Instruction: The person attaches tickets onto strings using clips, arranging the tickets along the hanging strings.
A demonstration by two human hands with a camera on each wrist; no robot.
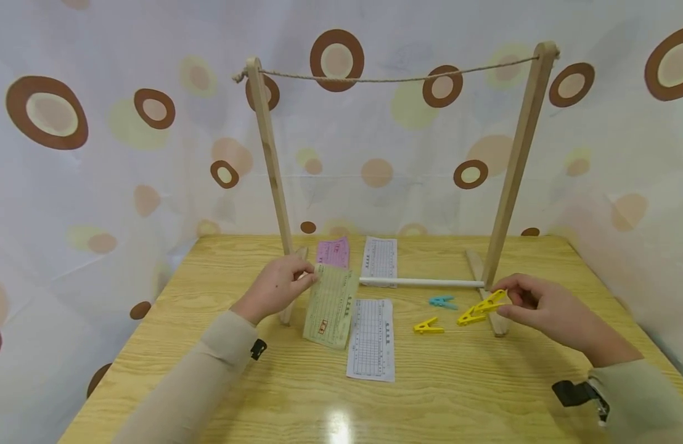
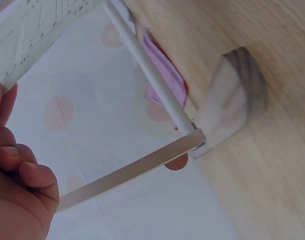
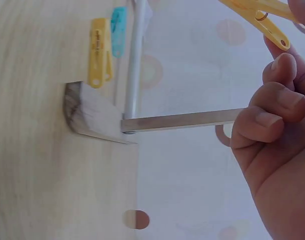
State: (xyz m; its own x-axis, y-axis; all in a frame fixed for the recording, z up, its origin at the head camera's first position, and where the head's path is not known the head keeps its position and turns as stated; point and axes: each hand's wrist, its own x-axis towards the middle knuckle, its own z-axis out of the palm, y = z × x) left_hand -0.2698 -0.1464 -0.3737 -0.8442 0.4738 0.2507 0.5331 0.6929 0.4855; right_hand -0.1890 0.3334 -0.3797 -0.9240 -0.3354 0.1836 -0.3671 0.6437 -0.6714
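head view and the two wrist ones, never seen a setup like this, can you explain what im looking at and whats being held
There is no machine here: a person works with two bare hands. The head picture comes from a camera worn on the head, looking forward and down; the others come from a camera on each wrist, so they look tilted.

On the wooden table stands a wooden frame, with a rope strung between its posts and a white rod low down. A pink slip, a farther white slip, a nearer white slip, a blue clip and a yellow clip lie there.

The left hand pinches a pale green slip; the right hand pinches another yellow clip.
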